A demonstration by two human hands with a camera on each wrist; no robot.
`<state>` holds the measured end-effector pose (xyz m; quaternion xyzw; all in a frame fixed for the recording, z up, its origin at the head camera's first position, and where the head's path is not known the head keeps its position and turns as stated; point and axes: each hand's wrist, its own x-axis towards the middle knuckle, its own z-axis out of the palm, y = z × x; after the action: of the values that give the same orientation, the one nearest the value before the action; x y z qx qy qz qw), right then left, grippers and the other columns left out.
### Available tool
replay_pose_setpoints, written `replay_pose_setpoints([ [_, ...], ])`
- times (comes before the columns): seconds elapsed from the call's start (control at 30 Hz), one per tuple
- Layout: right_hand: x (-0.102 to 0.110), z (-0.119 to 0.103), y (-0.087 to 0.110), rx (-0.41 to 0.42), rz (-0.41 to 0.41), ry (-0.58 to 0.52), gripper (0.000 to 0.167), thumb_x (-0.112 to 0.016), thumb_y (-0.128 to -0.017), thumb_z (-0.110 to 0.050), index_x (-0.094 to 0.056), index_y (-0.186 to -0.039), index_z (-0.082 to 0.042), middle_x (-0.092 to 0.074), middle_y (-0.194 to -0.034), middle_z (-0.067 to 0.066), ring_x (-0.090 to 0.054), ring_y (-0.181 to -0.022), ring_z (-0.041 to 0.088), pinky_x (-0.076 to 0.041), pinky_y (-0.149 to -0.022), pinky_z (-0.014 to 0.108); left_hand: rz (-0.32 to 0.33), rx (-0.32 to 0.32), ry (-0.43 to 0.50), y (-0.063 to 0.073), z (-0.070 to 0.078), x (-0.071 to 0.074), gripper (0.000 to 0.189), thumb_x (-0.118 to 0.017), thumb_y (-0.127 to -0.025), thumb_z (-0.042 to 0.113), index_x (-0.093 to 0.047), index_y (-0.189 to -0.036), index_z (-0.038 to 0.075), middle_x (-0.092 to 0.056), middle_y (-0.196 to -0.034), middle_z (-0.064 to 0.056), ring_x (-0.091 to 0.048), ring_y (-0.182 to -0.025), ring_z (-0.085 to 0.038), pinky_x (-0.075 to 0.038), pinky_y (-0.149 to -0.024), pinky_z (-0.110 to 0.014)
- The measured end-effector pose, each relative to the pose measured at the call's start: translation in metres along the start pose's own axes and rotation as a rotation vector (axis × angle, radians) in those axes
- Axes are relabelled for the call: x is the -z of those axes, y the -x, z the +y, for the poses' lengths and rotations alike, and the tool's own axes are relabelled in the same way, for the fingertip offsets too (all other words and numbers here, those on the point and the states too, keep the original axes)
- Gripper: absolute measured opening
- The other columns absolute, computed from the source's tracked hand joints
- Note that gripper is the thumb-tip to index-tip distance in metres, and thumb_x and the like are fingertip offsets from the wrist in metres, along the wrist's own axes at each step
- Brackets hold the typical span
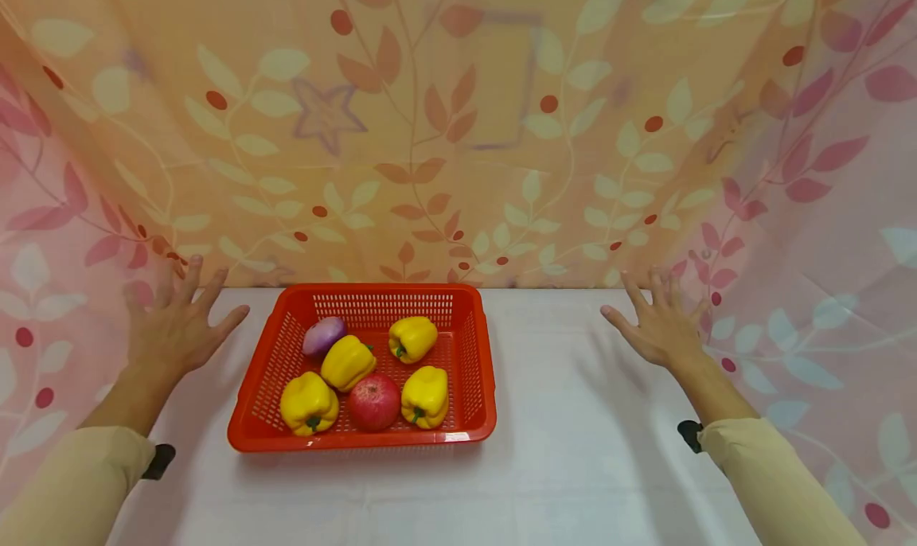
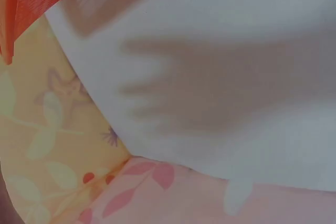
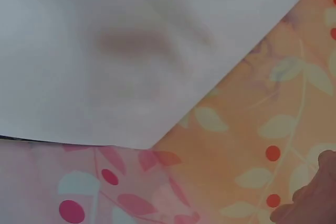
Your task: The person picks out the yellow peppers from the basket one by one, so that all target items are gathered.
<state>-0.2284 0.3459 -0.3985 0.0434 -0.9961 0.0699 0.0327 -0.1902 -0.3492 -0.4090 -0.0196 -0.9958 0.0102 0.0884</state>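
A red plastic basket (image 1: 469,434) with slotted walls stands on the white table, left of centre in the head view. Several yellow bell peppers (image 1: 310,403) lie in it, along with a round pinkish-red fruit like a pomegranate (image 1: 374,403) and a smooth purple vegetable (image 1: 325,337), whose kind I cannot tell. My left hand (image 1: 175,327) hovers left of the basket, fingers spread, touching nothing. Well to the basket's right, my right hand (image 1: 662,327) is held up with fingers spread and holds nothing. The right wrist view catches only part of its fingers (image 3: 312,195) at the lower right.
A white cloth (image 1: 559,466) covers the table. Orange flowered fabric (image 1: 458,132) hangs behind it, and pink flowered fabric (image 1: 824,251) closes in both sides. Shadows of the hands fall on the cloth. Each sleeve has a dark wrist device (image 1: 159,462) at its cuff.
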Motion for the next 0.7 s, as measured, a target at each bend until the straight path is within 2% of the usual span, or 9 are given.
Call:
replay_pose_setpoints([
  [0.1,0.003,-0.009,0.001,0.034,-0.061,-0.060,0.084,-0.033,-0.096,-0.070,-0.004,-0.161,-0.025,0.016,-0.164,0.020,0.018,-0.146,0.049,0.000,-0.096,0.087,0.012,-0.041,-0.019,0.001,0.003,0.001,0.082,-0.041,-0.097,0.062,-0.010,-0.161,0.020,0.003,-0.165,-0.021,0.011,-0.148,-0.046,0.011,-0.104,-0.079],
  [0.17,0.006,-0.016,0.002,0.063,-0.109,-0.103,0.083,-0.035,-0.097,-0.068,-0.003,-0.161,-0.026,0.017,-0.164,0.018,0.017,-0.146,0.049,-0.003,-0.096,0.087,0.015,-0.073,-0.039,0.004,0.005,0.001,0.083,-0.044,-0.096,0.060,-0.009,-0.161,0.021,0.004,-0.165,-0.019,0.009,-0.149,-0.045,0.015,-0.104,-0.077],
  [0.3,0.014,-0.034,0.005,0.110,-0.165,-0.155,0.081,-0.037,-0.097,-0.067,-0.001,-0.161,-0.032,0.017,-0.165,0.014,0.011,-0.148,0.049,0.005,-0.099,0.084,0.020,-0.139,-0.044,0.010,0.010,-0.002,0.083,-0.051,-0.095,0.055,-0.013,-0.161,0.020,0.000,-0.166,-0.018,0.012,-0.150,-0.042,0.019,-0.105,-0.071],
  [0.4,0.018,-0.048,0.006,0.150,-0.183,-0.180,0.081,-0.040,-0.097,-0.066,0.000,-0.160,-0.034,0.014,-0.166,0.014,0.003,-0.149,0.048,0.006,-0.102,0.082,0.011,-0.190,-0.020,0.014,0.014,-0.006,0.083,-0.053,-0.095,0.054,-0.016,-0.160,0.020,-0.005,-0.166,-0.017,0.008,-0.150,-0.042,0.017,-0.107,-0.070],
  [0.53,0.022,-0.066,0.008,0.209,-0.215,-0.213,0.083,-0.046,-0.096,-0.065,-0.005,-0.161,-0.032,0.006,-0.166,0.017,-0.011,-0.147,0.052,-0.004,-0.106,0.080,-0.010,-0.258,-0.007,0.018,0.018,-0.011,0.083,-0.053,-0.095,0.056,-0.018,-0.160,0.020,-0.010,-0.166,-0.017,-0.002,-0.150,-0.043,0.011,-0.110,-0.072],
  [0.63,0.023,-0.078,0.009,0.225,-0.257,-0.278,0.086,-0.050,-0.094,-0.065,-0.006,-0.160,-0.035,0.006,-0.167,0.013,-0.017,-0.145,0.054,-0.012,-0.106,0.079,-0.045,-0.281,-0.003,0.021,0.022,-0.014,0.084,-0.052,-0.094,0.058,-0.018,-0.160,0.020,-0.016,-0.164,-0.018,-0.009,-0.149,-0.044,0.005,-0.109,-0.075],
  [0.7,0.023,-0.086,0.009,0.233,-0.291,-0.346,0.087,-0.053,-0.092,-0.066,-0.005,-0.159,-0.039,0.008,-0.167,0.008,-0.014,-0.147,0.051,-0.015,-0.106,0.078,-0.082,-0.278,0.007,0.022,0.024,-0.016,0.084,-0.052,-0.094,0.059,-0.018,-0.160,0.020,-0.019,-0.163,-0.018,-0.014,-0.148,-0.045,0.003,-0.108,-0.077],
])
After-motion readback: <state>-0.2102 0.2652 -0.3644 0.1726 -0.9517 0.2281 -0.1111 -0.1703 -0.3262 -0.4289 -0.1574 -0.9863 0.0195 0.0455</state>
